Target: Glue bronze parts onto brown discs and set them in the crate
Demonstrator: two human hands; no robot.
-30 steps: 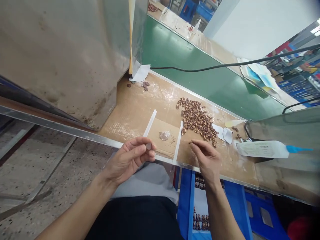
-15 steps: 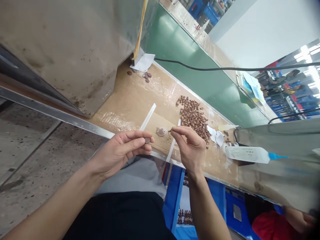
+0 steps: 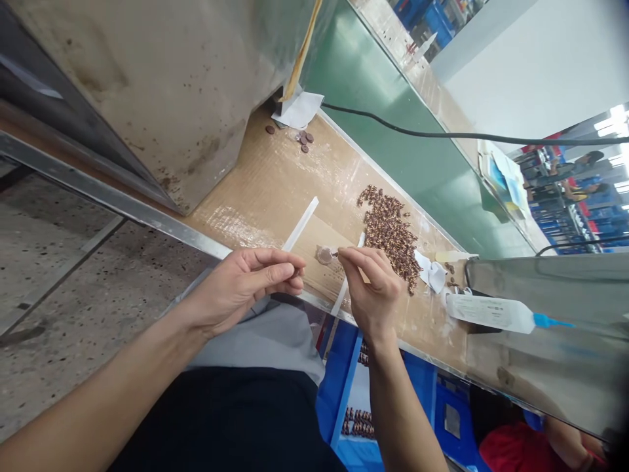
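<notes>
My left hand [image 3: 248, 282] is closed in a pinch on a small brown disc that barely shows at its fingertips, held over the near edge of the cardboard-covered bench [image 3: 275, 190]. My right hand [image 3: 369, 282] pinches a tiny brown part at its fingertips, right beside a blob of clear glue [image 3: 323, 254] on the cardboard. A heap of small brown and gold parts [image 3: 390, 233] lies just beyond my right hand.
A white glue bottle with a blue tip [image 3: 496, 313] lies at the right. Several brown discs [image 3: 303, 138] sit near a large metal housing [image 3: 162, 85]. A green conveyor belt [image 3: 393, 111] and a black cable [image 3: 442, 134] run behind. Blue crates [image 3: 354, 406] stand below the bench.
My right hand moved left from the heap of parts to the glue blob, carrying a tiny part. My left hand stayed put, fingers closing more over the disc. The view has tilted.
</notes>
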